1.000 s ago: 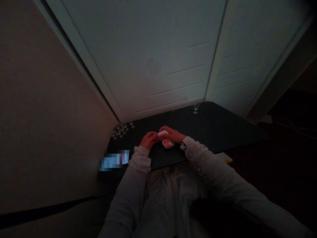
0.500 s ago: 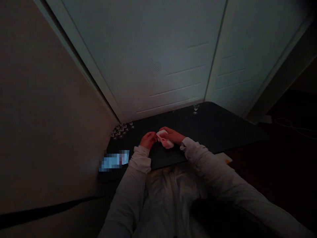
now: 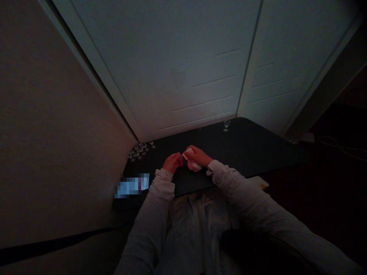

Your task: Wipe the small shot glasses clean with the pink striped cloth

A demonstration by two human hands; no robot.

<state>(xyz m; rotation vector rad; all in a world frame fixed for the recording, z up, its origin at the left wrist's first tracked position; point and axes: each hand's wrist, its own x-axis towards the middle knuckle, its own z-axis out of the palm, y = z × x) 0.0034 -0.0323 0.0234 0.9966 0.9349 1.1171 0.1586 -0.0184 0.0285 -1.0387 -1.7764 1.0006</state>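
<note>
Over the dark table (image 3: 243,149), my two hands are close together in dim, reddish light. My right hand (image 3: 199,156) is closed around a white cloth (image 3: 194,165), part of which hangs below the fingers. The fingers of my left hand (image 3: 172,163) are closed on a small glass (image 3: 181,156), mostly hidden by them and showing only as a glint beside the cloth. Several small stemmed glasses (image 3: 140,151) stand grouped at the table's back left corner. One more stemmed glass (image 3: 226,126) stands apart near the back edge, to the right.
A lit, blurred-out screen (image 3: 132,186) lies at the table's left front. Behind the table is a pale panel with carved hearts (image 3: 178,78), and a wall (image 3: 71,152) borders the left side. A white box-like object (image 3: 259,183) shows below the front edge at right.
My right hand has shifted slightly left and up, and the cloth has changed shape in it. The left hand's fingers have turned a little, and the glint between the hands shows more.
</note>
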